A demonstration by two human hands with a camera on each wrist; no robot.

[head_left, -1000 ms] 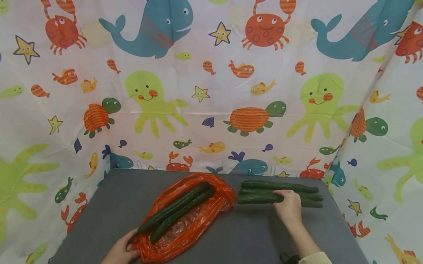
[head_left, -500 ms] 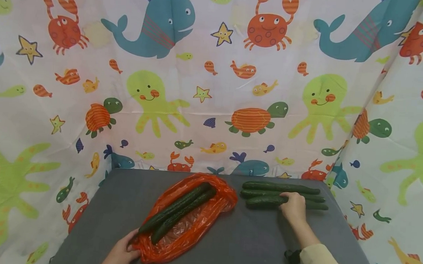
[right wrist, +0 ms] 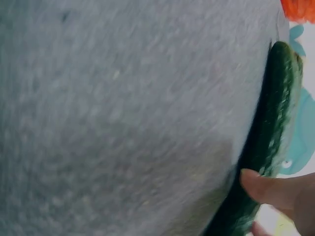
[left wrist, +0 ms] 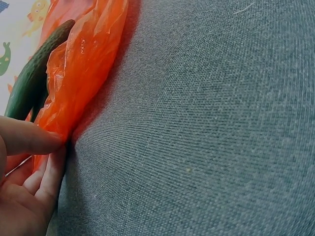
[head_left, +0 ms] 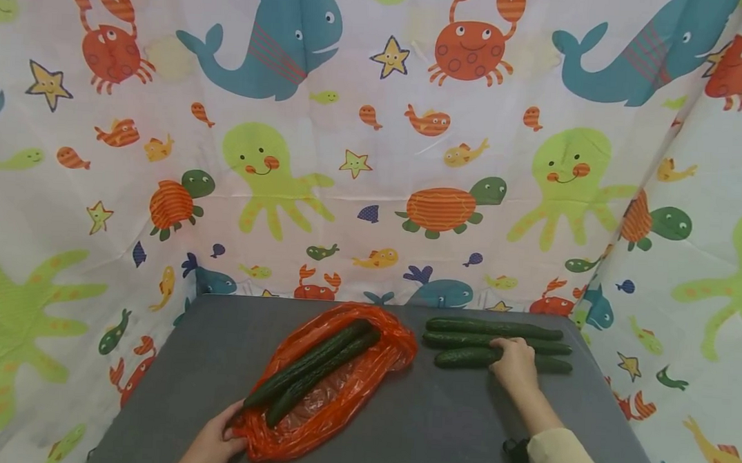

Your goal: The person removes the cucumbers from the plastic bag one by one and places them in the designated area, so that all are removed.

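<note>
My left hand point(head_left: 211, 440) pinches the near end of an orange plastic bag point(head_left: 402, 343); the left wrist view shows thumb and fingers on the film point(left wrist: 91, 59). On the opened bag lie two dark green cucumbers point(head_left: 306, 363), side by side and slanting away to the right. Further right, three more cucumbers lie in a row across the table. Over the nearest cucumber point(head_left: 463, 358), my right hand point(head_left: 517, 369) holds its middle, with the thumb point(right wrist: 261, 187) on the near side in the right wrist view. The fingers behind it are mostly hidden.
A grey cloth-covered table point(head_left: 437, 421) lies under everything. White curtains point(head_left: 377, 87) printed with sea animals stand behind it and at both sides. The middle cucumber point(head_left: 453, 340) and the far cucumber point(head_left: 491, 327) lie just behind the held one.
My right hand has shifted slightly right and nearer with the front cucumber, which now lies a little apart from the middle one. The left hand, bag and its two cucumbers stay put.
</note>
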